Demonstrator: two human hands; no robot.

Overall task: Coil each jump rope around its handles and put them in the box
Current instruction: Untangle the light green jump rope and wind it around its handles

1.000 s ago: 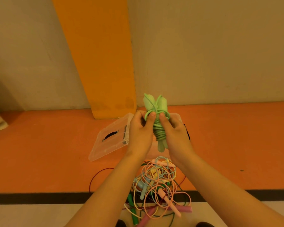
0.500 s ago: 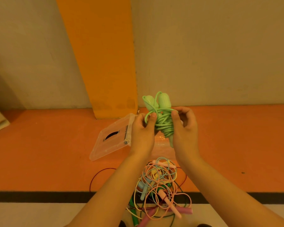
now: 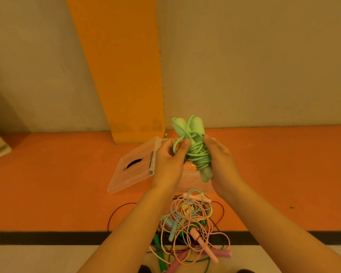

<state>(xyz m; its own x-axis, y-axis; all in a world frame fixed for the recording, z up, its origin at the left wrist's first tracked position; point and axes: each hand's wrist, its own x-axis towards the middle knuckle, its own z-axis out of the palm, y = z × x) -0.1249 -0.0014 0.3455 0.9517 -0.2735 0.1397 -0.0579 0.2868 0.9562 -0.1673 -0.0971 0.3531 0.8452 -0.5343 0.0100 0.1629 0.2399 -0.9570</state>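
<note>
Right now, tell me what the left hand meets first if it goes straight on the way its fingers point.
The green jump rope. The left hand pinches a loop of its cord, and its fingers point toward the coiled bundle that the right hand holds. Depth is unclear; nothing else seems between.

Green jump rope (image 3: 198, 156): handles smooth matt plastic; cord thin and smooth with a slight sheen, possibly PVC or rubber.
Lid (image 3: 134, 170): clear hard plastic, glossy.
Box (image 3: 191, 184): same clear plastic.
Loose ropes (image 3: 191, 219): smooth pastel cords, plastic handles.
Floor (image 3: 57, 184): matt orange coating, faintly grainy.
Wall (image 3: 254, 66): matt paint.
</note>
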